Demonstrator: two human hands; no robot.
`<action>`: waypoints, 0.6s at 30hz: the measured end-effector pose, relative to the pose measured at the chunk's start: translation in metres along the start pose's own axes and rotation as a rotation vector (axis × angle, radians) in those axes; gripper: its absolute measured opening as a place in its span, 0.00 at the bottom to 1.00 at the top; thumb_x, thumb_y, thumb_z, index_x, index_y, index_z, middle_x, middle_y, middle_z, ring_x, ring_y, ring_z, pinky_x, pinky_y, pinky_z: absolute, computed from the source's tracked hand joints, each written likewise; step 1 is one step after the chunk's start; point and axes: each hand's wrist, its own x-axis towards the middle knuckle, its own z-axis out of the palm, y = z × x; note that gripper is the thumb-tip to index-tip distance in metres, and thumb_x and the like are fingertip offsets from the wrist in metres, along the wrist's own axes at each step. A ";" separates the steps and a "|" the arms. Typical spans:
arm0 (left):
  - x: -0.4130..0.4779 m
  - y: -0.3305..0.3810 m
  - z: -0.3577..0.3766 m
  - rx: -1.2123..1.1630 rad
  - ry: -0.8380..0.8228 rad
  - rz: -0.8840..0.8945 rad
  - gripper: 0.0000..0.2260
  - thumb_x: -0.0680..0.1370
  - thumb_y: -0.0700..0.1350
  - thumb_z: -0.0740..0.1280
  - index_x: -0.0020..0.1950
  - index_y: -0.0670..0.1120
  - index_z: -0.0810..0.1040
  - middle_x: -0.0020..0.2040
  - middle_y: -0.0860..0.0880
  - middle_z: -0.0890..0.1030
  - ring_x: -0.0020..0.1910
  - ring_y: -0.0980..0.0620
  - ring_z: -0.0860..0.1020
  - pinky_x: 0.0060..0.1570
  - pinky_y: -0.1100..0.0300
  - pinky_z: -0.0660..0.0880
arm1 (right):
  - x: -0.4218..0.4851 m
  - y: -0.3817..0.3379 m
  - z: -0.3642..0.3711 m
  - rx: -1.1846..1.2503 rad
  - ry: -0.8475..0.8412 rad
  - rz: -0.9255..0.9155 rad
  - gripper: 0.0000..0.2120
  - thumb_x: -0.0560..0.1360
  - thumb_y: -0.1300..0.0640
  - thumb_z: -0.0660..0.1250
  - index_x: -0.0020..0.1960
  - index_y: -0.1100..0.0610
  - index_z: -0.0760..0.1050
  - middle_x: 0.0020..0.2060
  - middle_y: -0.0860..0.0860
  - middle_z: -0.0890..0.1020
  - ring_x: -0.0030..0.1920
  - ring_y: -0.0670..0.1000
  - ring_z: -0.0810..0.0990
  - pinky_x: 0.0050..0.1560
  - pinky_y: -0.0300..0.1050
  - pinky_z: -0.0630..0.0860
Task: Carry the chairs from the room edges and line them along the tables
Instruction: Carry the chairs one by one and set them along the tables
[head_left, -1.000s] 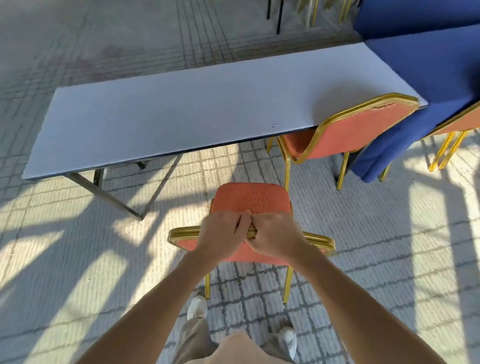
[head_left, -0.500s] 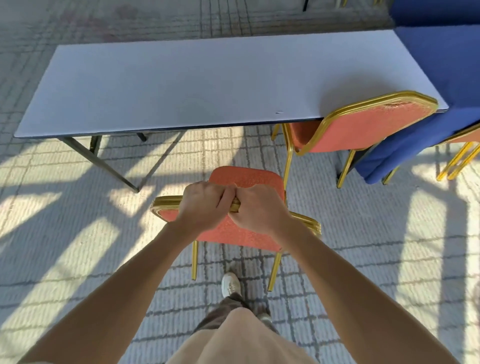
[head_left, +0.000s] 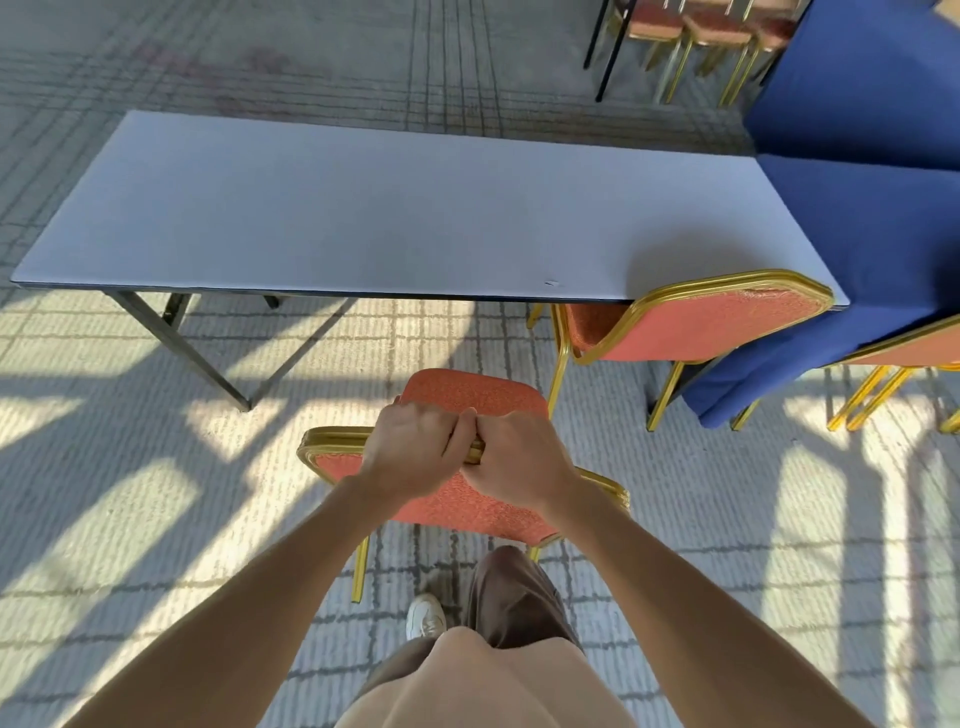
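Item one: carried chair (head_left: 470, 392), orange upholstery on a gilt metal frame, standing in front of the person and short of the table's near edge, its seat facing the table so it can go straight in. Whether its legs are on the carpet (head_left: 130, 493) or just clear of it cannot be told from here. Item two: left hand (head_left: 415, 449), fingers curled over the gilt top rail of the backrest and gripping it. Item three: right hand (head_left: 519, 462), closed round the same rail, knuckles touching the left. The paired central grip likely keeps the chair balanced and level while it is moved. Item four: table (head_left: 363, 218), long, white-topped, on folding dark legs, its near side mostly unoccupied. Item five: placed chair (head_left: 701, 327), same pattern, seat tucked under the table's right end, giving the line the carried chair should join. The vacant stretch just to its left looks the natural berth. Item six: blue cloth (head_left: 872, 249), draped over the neighbouring table to the right and hanging to the floor. Item seven: further chair (head_left: 904, 348), partly seen at the right margin against that cloth. Item eight: more chairs (head_left: 691, 31) beyond the table, at the top of the view. Item nine: one pale shoe (head_left: 426, 618) behind the carried chair's legs.
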 end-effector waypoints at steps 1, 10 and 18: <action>-0.002 0.001 0.003 -0.004 -0.005 0.008 0.21 0.81 0.50 0.49 0.28 0.51 0.64 0.22 0.56 0.62 0.18 0.53 0.66 0.20 0.62 0.66 | -0.001 0.001 0.002 -0.011 -0.008 0.003 0.11 0.76 0.46 0.64 0.51 0.53 0.76 0.40 0.52 0.80 0.42 0.57 0.79 0.41 0.48 0.74; 0.018 0.008 0.033 -0.028 -0.083 -0.116 0.30 0.79 0.57 0.39 0.35 0.47 0.77 0.28 0.54 0.76 0.25 0.54 0.70 0.27 0.61 0.60 | 0.016 0.034 0.010 -0.059 0.051 -0.023 0.10 0.78 0.48 0.62 0.51 0.53 0.78 0.40 0.51 0.82 0.42 0.55 0.81 0.41 0.47 0.73; 0.105 0.005 0.060 -0.055 -0.159 -0.164 0.25 0.81 0.56 0.45 0.30 0.49 0.69 0.25 0.54 0.70 0.23 0.59 0.68 0.26 0.63 0.58 | 0.076 0.099 -0.022 0.047 -0.039 0.006 0.11 0.77 0.46 0.63 0.51 0.52 0.77 0.41 0.51 0.81 0.43 0.55 0.81 0.41 0.47 0.74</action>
